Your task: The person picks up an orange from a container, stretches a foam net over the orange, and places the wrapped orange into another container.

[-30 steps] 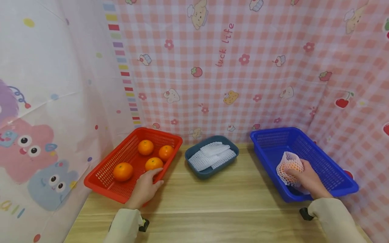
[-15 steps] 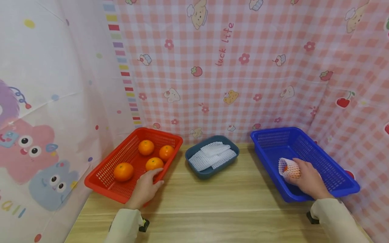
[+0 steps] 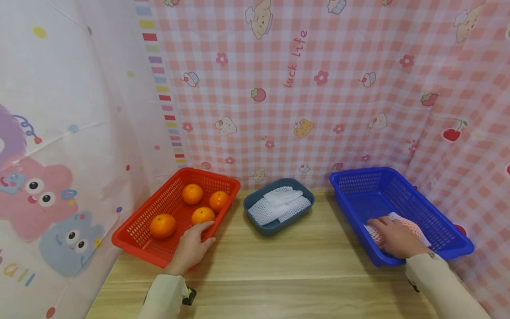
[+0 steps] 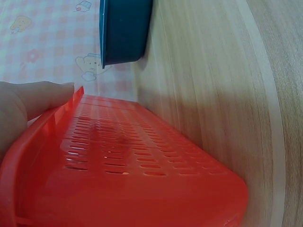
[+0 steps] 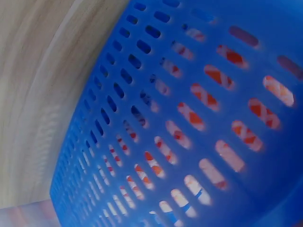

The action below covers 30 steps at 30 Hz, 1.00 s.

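My left hand (image 3: pixel 192 246) rests on the near right rim of a red basket (image 3: pixel 131 230), fingertips beside an orange (image 3: pixel 202 215). In the left wrist view a finger (image 4: pixel 47 97) lies along the basket's edge. Inside the blue basket (image 3: pixel 364 199), at its near end, my right hand (image 3: pixel 398 238) holds an orange in a white foam net (image 3: pixel 373 234), mostly hidden under the fingers. Another netted fruit (image 3: pixel 412 227) lies just behind that hand. Through the slots of the blue basket wall (image 5: pixel 156 113) the right wrist view shows orange and white netting.
Several bare oranges (image 3: pixel 162 226) lie in the red basket. Between the baskets a dark teal tray (image 3: pixel 268 230) holds flat white foam nets (image 3: pixel 279 204). A wooden table (image 3: pixel 287 274) carries everything; patterned cloth (image 3: pixel 279 119) hangs behind and at the sides.
My right hand has lowered and turned over the netted orange, which has gone down toward the basket's near left corner; the other netted fruit now shows. The left hand stays put.
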Each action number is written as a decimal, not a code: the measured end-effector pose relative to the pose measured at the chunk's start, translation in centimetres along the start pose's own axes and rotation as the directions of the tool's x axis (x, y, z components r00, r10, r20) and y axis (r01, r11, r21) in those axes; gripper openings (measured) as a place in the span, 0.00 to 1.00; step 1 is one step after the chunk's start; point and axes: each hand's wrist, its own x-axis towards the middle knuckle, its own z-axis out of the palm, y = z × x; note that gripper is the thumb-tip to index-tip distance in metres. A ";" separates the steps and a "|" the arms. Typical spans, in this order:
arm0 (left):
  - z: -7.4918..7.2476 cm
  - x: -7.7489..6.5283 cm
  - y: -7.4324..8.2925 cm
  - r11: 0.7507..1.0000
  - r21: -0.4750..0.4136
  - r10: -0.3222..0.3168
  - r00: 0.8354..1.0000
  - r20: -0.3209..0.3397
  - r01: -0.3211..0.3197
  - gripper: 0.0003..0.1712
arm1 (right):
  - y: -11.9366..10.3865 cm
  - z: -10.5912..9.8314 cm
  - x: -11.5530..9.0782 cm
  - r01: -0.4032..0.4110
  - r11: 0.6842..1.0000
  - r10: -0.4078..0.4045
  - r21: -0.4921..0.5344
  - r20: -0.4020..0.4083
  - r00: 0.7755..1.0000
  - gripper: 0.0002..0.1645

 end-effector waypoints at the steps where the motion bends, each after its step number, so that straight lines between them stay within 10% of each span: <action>1: 0.0 0.0 0.0 1.000 -0.001 0.000 1.000 -0.001 0.000 0.30 | -0.3 -0.2 0.1 -0.011 1.000 0.011 0.010 0.029 1.000 0.33; 13: 0.2 0.1 -0.1 1.000 0.007 -0.007 1.000 0.004 0.007 0.31 | -1.4 -2.1 1.0 -0.108 0.989 0.089 0.104 0.175 0.981 0.32; 22: 0.1 0.1 -0.2 1.000 0.020 0.001 1.000 -0.002 -0.001 0.31 | -5.3 -3.5 3.4 -0.353 0.817 0.319 0.455 0.154 0.935 0.45; 30: 0.1 -0.1 -0.1 1.000 0.016 0.005 1.000 -0.007 -0.005 0.31 | -5.6 -0.2 4.2 -0.388 0.839 0.364 0.380 0.136 0.921 0.46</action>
